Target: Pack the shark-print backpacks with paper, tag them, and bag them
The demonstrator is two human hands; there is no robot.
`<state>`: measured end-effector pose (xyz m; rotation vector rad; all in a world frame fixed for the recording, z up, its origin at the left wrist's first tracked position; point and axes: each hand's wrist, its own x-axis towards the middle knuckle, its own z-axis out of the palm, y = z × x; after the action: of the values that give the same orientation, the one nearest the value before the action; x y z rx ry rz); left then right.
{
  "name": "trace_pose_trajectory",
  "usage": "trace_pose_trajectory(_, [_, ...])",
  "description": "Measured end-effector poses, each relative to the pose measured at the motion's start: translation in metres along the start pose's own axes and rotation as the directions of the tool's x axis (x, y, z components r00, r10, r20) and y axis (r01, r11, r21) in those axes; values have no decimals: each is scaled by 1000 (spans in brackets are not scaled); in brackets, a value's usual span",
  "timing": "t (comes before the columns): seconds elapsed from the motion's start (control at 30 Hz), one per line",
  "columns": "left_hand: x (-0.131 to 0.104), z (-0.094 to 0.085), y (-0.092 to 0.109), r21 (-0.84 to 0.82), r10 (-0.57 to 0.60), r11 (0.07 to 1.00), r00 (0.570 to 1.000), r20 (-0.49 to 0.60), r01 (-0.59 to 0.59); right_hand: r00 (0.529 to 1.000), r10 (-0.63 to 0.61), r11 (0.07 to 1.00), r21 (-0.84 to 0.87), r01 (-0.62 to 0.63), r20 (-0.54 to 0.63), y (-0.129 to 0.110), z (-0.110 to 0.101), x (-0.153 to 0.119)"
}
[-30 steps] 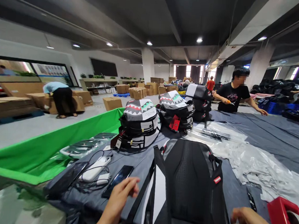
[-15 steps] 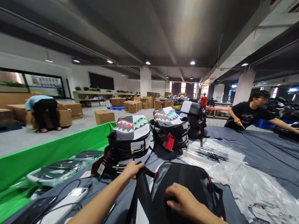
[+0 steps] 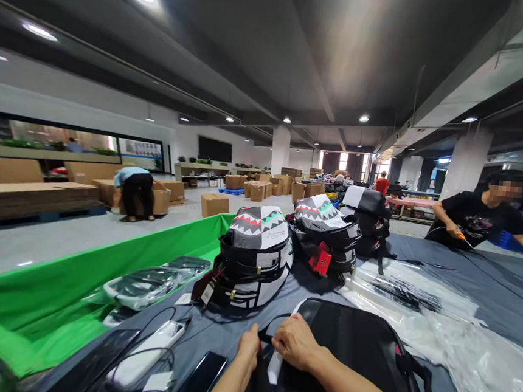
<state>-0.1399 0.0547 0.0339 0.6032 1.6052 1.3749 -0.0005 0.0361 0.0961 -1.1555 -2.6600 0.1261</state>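
A black backpack (image 3: 349, 350) lies flat in front of me, its straps at both sides. At its left edge my left hand (image 3: 249, 344) is closed on a black strap (image 3: 266, 338). Just to the right, my right hand (image 3: 297, 342) pinches the same strap near the bag's top left corner. Behind them stand stacked backpacks (image 3: 256, 256) with a zigzag pattern in red, green and grey, a white tag hanging at the left. A second stack (image 3: 325, 226) carries a red tag (image 3: 322, 259).
Clear plastic bags (image 3: 452, 322) cover the table's right part. A phone (image 3: 199, 380), white devices (image 3: 151, 354) and cables lie left. A green-lined bin (image 3: 66, 282) borders the table. Across it, a person in black (image 3: 484, 215) holds an orange-handled tool.
My right hand has moved left from the middle of the backpack to the strap beside my left hand. My left hand is lower and nearer. The view has turned left.
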Motion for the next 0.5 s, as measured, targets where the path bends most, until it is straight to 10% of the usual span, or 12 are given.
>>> trace_pose_trajectory(0.13, [0,-7,-4,-128,-163,977,984,68,171,994,-107,977,180,111,-30,21,1,-4])
trace_pose_trajectory(0.3, [-19,-9,51,-305,-22,946,960,280,111,987,122,855,516,-52,-103,33,-16,23])
trace_pose_trajectory(0.5, [-68,-6,129,-261,437,899,777,453,-353,911,150,925,380,7,-383,39,-65,28])
